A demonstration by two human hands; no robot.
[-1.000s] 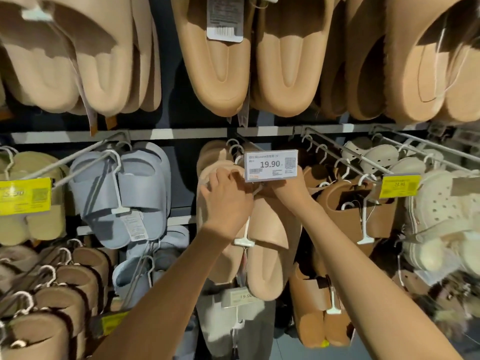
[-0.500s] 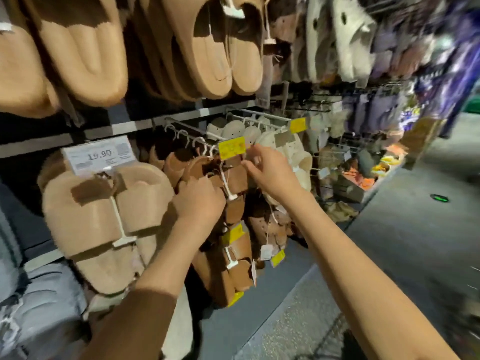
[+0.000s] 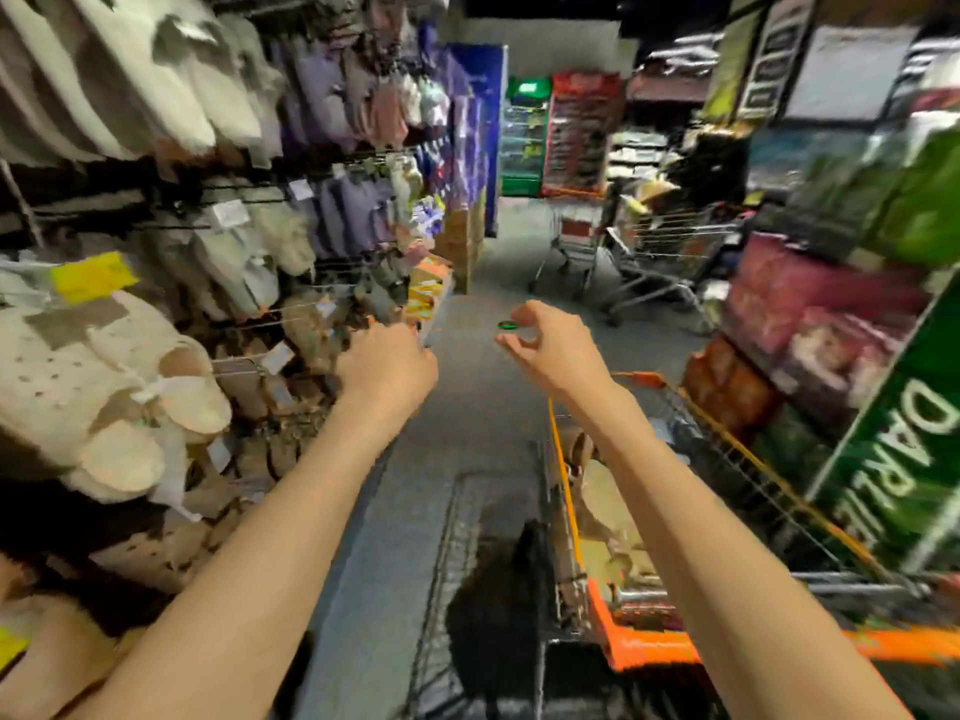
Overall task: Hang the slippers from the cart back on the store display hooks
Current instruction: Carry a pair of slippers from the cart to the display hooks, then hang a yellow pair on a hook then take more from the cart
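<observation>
Both hands hang free over the aisle floor [image 3: 488,407], neither grasping anything: the left hand [image 3: 387,363] is loosely curled with its grip slack, near the wire hooks [image 3: 234,358] of the display on the left, and the right hand [image 3: 553,345] has its fingers half curled, grip released. As I judge it, the step in hand is fetching another pair, so the right hand should drop to the cart [image 3: 644,652] at the near right, where tan slippers [image 3: 597,491] lie in the wire basket beside the orange rim. It would be best to take a pair by its plastic hanger rather than by the soft body, so that the loop is free to thread onto a hook. The picture is blurred by motion, so details are uncertain. On the display, the cream clogs [image 3: 88,376] look moulded and perforated, foam-like; further along hang fuzzy grey and purple pairs. The hooks are thin, stiff rods with small price tags.
</observation>
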